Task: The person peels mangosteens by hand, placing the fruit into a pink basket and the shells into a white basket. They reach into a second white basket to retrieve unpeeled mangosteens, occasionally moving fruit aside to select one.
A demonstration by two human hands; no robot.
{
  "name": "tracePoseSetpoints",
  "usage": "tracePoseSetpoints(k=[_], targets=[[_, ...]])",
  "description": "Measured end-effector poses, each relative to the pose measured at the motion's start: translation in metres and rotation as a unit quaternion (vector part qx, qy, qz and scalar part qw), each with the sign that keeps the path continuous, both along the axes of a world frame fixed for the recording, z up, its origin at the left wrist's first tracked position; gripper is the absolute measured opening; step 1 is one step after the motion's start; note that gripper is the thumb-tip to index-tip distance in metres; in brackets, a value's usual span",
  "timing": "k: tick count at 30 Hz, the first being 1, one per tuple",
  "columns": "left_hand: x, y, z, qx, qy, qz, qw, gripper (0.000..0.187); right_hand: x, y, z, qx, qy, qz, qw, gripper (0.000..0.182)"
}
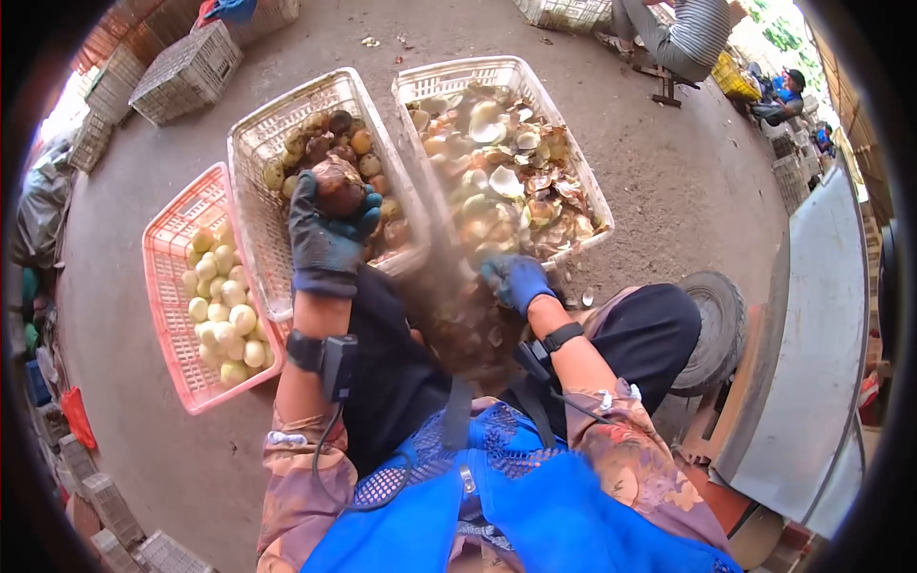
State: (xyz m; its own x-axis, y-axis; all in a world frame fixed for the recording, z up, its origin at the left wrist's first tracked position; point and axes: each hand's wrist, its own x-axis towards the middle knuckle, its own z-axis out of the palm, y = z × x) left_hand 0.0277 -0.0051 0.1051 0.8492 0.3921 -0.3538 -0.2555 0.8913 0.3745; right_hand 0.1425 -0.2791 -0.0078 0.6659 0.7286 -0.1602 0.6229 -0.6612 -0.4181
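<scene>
in the head view, the left hand [330, 239], in a dark glove, has its fingers wrapped round a reddish-brown onion [337, 186], which it holds up over the middle white crate [263, 244]. more unpeeled onions [370, 164] lie in that crate, some pale, some brown. the right hand [516, 284], in a blue glove, is curled low, just beside the near end of the right-hand white crate [463, 69]; blur hides its fingertips, so i cannot tell whether it grips anything. loose peels [540, 205] fill much of that crate, a few of them cupped and pale. on the far left, a pink crate [170, 277] holds pale peeled onions [224, 306], its rim close beside the middle crate. the crates stand on a bare-looking floor [659, 181]. a wheel [712, 329] sits beside the wearer's right knee, and at upper right another person [693, 40] sits on a low stool [667, 88].
</scene>
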Motion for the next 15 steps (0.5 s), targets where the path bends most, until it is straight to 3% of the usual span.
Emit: tracePoseSetpoints(k=[2,8,11,13,15], targets=[[-0.006,-0.003,-0.002,0.005,0.006,-0.012,1.000,0.063,0.002,-0.004,-0.022,-0.096,-0.006,-0.011,0.995,0.022],[-0.005,-0.005,-0.010,0.016,0.042,-0.006,0.999,0.061,0.006,-0.023,-0.059,-0.018,-0.077,0.015,0.997,0.023],[0.014,-0.007,-0.012,0.022,0.060,-0.008,0.998,0.060,0.004,-0.035,-0.058,0.069,-0.001,0.004,0.998,0.027],[0.033,-0.008,-0.009,0.026,0.068,-0.017,0.997,0.059,0.004,-0.044,-0.053,0.117,-0.035,0.037,0.992,0.016],[0.047,-0.011,-0.011,0.024,0.081,-0.029,0.996,0.059,0.009,-0.058,-0.045,0.062,0.007,0.020,0.998,0.011]])
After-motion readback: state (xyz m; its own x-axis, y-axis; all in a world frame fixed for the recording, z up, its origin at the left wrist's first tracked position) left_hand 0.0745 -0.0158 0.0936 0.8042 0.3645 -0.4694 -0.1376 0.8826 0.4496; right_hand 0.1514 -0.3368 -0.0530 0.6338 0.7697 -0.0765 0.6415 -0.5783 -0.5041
